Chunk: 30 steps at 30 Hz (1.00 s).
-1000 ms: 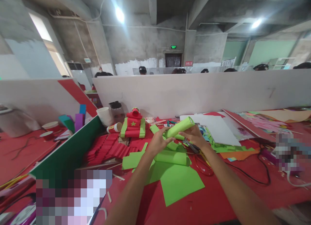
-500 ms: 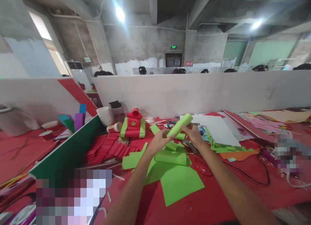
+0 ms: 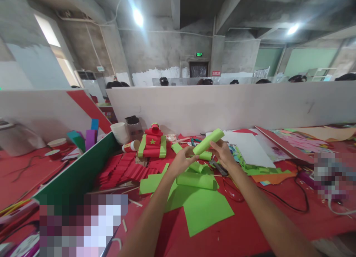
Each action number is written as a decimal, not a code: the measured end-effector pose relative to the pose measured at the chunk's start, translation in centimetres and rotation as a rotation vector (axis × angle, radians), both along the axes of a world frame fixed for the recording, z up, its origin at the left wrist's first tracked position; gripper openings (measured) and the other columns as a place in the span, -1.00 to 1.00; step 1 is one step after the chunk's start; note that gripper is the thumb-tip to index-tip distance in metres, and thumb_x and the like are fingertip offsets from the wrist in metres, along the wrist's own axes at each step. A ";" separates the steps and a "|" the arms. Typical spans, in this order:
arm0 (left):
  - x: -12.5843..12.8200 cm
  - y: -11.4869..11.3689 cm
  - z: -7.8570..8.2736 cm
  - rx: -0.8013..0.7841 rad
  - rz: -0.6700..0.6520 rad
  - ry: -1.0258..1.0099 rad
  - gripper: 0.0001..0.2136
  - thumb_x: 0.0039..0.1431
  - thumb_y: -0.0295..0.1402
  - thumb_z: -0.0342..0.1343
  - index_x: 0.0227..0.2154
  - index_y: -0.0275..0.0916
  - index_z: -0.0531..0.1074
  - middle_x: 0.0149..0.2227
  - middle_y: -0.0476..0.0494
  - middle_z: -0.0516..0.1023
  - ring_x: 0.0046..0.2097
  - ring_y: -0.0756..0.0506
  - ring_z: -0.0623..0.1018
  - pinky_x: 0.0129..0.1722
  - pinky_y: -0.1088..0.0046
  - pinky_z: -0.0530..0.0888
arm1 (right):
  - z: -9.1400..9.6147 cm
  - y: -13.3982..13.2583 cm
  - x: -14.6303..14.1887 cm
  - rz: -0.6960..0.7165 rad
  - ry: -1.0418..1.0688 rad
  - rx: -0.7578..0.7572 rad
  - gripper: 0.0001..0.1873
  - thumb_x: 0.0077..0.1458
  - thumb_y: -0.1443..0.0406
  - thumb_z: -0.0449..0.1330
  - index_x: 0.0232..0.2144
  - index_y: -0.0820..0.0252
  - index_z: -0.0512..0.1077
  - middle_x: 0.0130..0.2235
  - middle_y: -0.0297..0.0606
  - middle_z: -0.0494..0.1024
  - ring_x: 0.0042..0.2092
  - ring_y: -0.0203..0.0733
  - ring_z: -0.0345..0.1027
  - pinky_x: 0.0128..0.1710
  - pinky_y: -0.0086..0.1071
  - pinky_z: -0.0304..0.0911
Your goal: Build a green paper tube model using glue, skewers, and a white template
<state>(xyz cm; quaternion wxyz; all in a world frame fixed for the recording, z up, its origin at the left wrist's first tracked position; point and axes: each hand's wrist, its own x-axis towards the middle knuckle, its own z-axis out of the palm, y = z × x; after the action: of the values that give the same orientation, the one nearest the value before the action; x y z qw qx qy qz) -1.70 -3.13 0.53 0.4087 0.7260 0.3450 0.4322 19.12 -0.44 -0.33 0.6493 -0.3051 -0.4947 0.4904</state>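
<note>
A rolled tube of light green paper is held tilted above the table, its far end up to the right. My left hand has its fingers closed at the tube's lower left end. My right hand grips it from the right side, thumb and fingers around it. Below lies another green paper roll on top of flat green sheets. A dark utility knife rests beneath my right hand. Left of my hands stands a red and green paper model with a yellow star.
Folded red paper strips lie on the left beside a green board. White cups and a dark-lidded jar stand behind. White sheets and a black cable are on the right. A white partition runs along the back.
The green tube has shifted slightly up and to the right in my hands. My right hand has moved a little right with it; my left hand has hardly moved.
</note>
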 end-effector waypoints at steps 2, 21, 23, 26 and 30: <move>0.0 0.2 -0.2 0.054 0.026 -0.008 -0.56 0.11 -0.27 0.22 0.02 -0.34 0.34 -0.07 -0.30 0.54 -0.04 -0.18 0.55 -0.02 0.22 0.48 | 0.0 -0.3 0.3 0.071 0.022 0.019 -0.58 -0.17 0.19 0.44 -0.20 0.10 0.50 -0.14 -0.27 0.58 -0.14 -0.11 0.46 -0.20 -0.27 0.44; -0.6 -0.4 -0.4 0.641 0.299 0.311 -0.54 0.13 -0.34 0.23 0.07 -0.19 0.27 0.03 -0.22 0.48 0.08 -0.20 0.47 0.06 0.21 0.42 | -0.5 -1.2 1.7 0.284 -0.128 0.107 -0.46 -0.20 0.23 0.44 -0.10 -0.03 0.42 -0.07 -0.30 0.58 -0.06 -0.03 0.45 -0.16 -0.25 0.41; -0.6 -0.4 -0.3 0.637 0.304 0.304 -0.57 0.13 -0.32 0.22 0.06 -0.19 0.29 0.01 -0.22 0.49 0.07 -0.21 0.48 0.06 0.21 0.42 | -0.5 -1.2 1.7 0.281 -0.139 0.111 -0.47 -0.20 0.22 0.43 -0.11 -0.03 0.43 -0.09 -0.30 0.58 -0.07 -0.03 0.45 -0.17 -0.25 0.40; -0.7 -0.6 -0.1 0.629 0.299 0.304 -0.59 0.13 -0.28 0.23 0.03 -0.19 0.32 -0.02 -0.22 0.51 0.05 -0.22 0.49 0.06 0.19 0.41 | -0.5 -1.2 1.8 0.279 -0.148 0.113 -0.47 -0.21 0.22 0.44 -0.11 -0.04 0.45 -0.12 -0.31 0.59 -0.08 -0.02 0.46 -0.17 -0.24 0.40; -0.7 -0.8 0.2 0.568 0.266 0.255 -0.59 0.11 -0.23 0.23 0.01 -0.20 0.34 -0.01 -0.23 0.50 0.04 -0.21 0.48 0.05 0.21 0.41 | -0.6 -1.1 1.6 0.237 -0.128 0.105 -0.43 -0.24 0.19 0.46 -0.11 -0.02 0.45 -0.13 -0.30 0.59 -0.11 -0.02 0.46 -0.16 -0.22 0.40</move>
<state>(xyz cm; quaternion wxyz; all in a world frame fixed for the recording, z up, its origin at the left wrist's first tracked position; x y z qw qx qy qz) -2.44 -3.96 0.77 0.0836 0.8078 0.3509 0.4663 20.73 -1.52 -0.89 0.5691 -0.2408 -0.5927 0.5166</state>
